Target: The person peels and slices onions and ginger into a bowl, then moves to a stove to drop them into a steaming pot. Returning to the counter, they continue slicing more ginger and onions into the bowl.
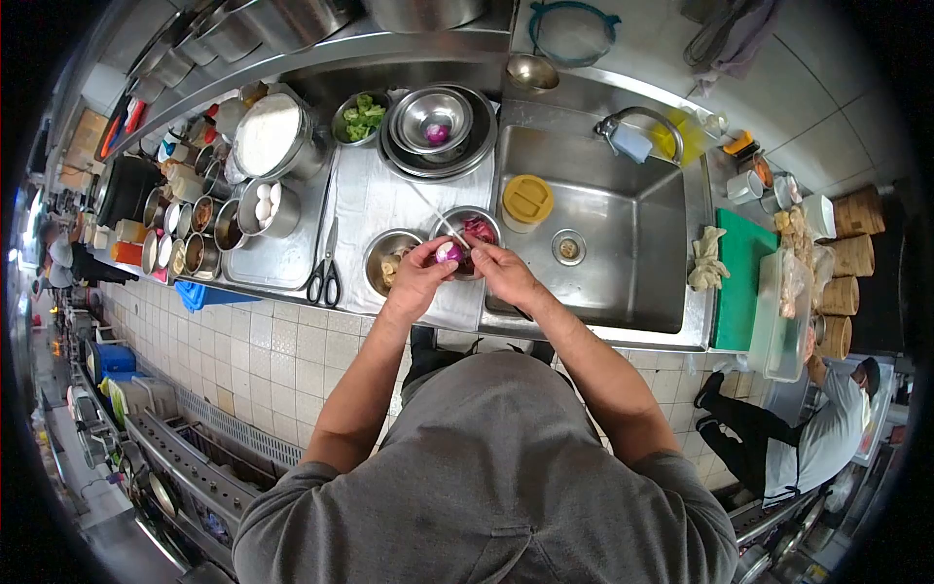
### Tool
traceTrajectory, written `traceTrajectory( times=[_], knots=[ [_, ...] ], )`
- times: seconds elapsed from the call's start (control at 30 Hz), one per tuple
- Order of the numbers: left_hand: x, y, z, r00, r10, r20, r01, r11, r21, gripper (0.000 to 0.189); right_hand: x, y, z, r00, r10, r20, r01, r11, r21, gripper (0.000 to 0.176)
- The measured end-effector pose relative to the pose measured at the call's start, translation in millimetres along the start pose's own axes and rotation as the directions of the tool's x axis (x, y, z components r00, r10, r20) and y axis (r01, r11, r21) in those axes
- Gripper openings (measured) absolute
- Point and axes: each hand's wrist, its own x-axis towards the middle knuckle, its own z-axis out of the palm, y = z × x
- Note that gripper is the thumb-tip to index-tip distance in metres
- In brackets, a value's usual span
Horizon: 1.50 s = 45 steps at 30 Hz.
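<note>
My left hand [420,276] pinches a small red onion [449,252], its purple skin partly off and a pale patch showing. My right hand [507,276] is closed round a knife [440,217]; the thin blade points up and left, and a dark handle end shows below the palm. Under both hands is a steel bowl [497,226] with purple onion skins [480,230]. Left of it stands another steel bowl [371,255] with pale brownish pieces. Farther back, a purple onion [437,134] lies in the top bowl of a stack [465,115].
Scissors [325,280] lie left, near a pot of eggs [269,206]. Broccoli fills a bowl [360,119] behind. On the right are a sink [603,282], a yellow-lidded container [527,200] and a green board [742,282]. Another person [812,438] works at far right.
</note>
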Motion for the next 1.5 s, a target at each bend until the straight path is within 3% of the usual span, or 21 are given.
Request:
traceTrajectory(
  times=[0.03, 0.17, 0.23, 0.43, 0.57, 0.63, 0.77, 0.83, 0.97, 1.07, 1.13, 1.23, 1.3, 1.37, 1.5],
  knots=[
    [-0.4, 2.6, -0.2, 0.998, -0.031, 0.045, 0.037, 0.991, -0.129, 0.045, 1.4, 0.4, -1.5, 0.999, 0.017, -0.038, -0.015, 0.999, 0.046, 0.051],
    [-5.5, 11.4, -2.7, 0.992, -0.026, 0.123, 0.058, 0.963, -0.262, 0.047, 5.5, -7.3, -9.3, 0.991, 0.123, -0.048, -0.120, 0.990, 0.073, 0.052],
    [-6.4, 13.6, -4.2, 0.988, -0.030, 0.150, 0.078, 0.943, -0.324, 0.047, 10.9, 0.4, -10.9, 0.994, 0.062, -0.087, -0.071, 0.992, -0.104, 0.054],
    [-1.4, 5.8, -13.3, 0.991, -0.001, 0.134, 0.035, 0.967, -0.251, 0.045, 24.4, 21.3, -7.5, 0.992, 0.037, -0.124, -0.048, 0.994, -0.095, 0.055],
    [-4.6, 8.6, -11.3, 0.992, -0.008, 0.127, 0.046, 0.953, -0.300, 0.044, 26.6, 21.1, -3.0, 0.984, 0.010, -0.180, -0.028, 0.995, -0.097, 0.054],
    [-6.9, 11.5, -8.9, 0.993, -0.005, 0.115, 0.045, 0.935, -0.351, 0.046, 23.4, 6.2, -4.2, 0.972, 0.128, -0.195, -0.159, 0.975, -0.154, 0.052],
    [-6.0, 6.3, -17.1, 0.991, -0.011, 0.132, 0.061, 0.923, -0.381, 0.047, 33.2, 23.2, -3.9, 0.966, 0.098, -0.239, -0.147, 0.969, -0.198, 0.051],
    [-4.3, 2.5, -20.6, 0.992, 0.003, 0.128, 0.039, 0.945, -0.324, 0.047, 35.3, 26.3, -4.1, 0.965, 0.099, -0.243, -0.131, 0.984, -0.118, 0.050],
    [-5.6, 6.1, -13.3, 0.997, -0.007, 0.082, 0.034, 0.944, -0.328, 0.048, 35.1, 28.9, -6.8, 0.965, 0.100, -0.242, -0.133, 0.983, -0.126, 0.053],
    [-4.8, 6.7, -6.5, 0.998, 0.052, 0.039, -0.039, 0.958, -0.285, 0.050, 28.5, 30.7, -7.2, 0.971, 0.122, -0.207, -0.169, 0.959, -0.227, 0.058],
    [-2.8, 4.7, -5.9, 0.997, 0.078, 0.002, -0.076, 0.974, -0.215, 0.050, 21.6, 27.7, -4.9, 0.991, -0.051, -0.127, 0.006, 0.942, -0.335, 0.064],
    [3.8, -3.3, -8.9, 0.994, 0.109, -0.005, -0.108, 0.973, -0.202, 0.048, 6.5, 8.1, -0.2, 0.992, -0.127, -0.005, 0.120, 0.948, -0.294, 0.068],
    [6.4, -8.3, -11.2, 0.993, 0.108, -0.041, -0.113, 0.981, -0.159, 0.046, 1.3, 0.3, 2.6, 0.992, -0.122, 0.036, 0.127, 0.946, -0.298, 0.066],
    [7.7, -11.5, -13.1, 0.991, 0.107, -0.076, -0.115, 0.987, -0.116, 0.044, -4.2, -10.1, 5.0, 0.988, -0.139, 0.064, 0.153, 0.885, -0.440, 0.066],
    [8.9, -8.0, -10.7, 0.992, 0.104, -0.069, -0.103, 0.995, 0.020, 0.045, -4.1, -17.0, 2.1, 0.994, -0.077, 0.073, 0.101, 0.894, -0.436, 0.065]
  ],
)
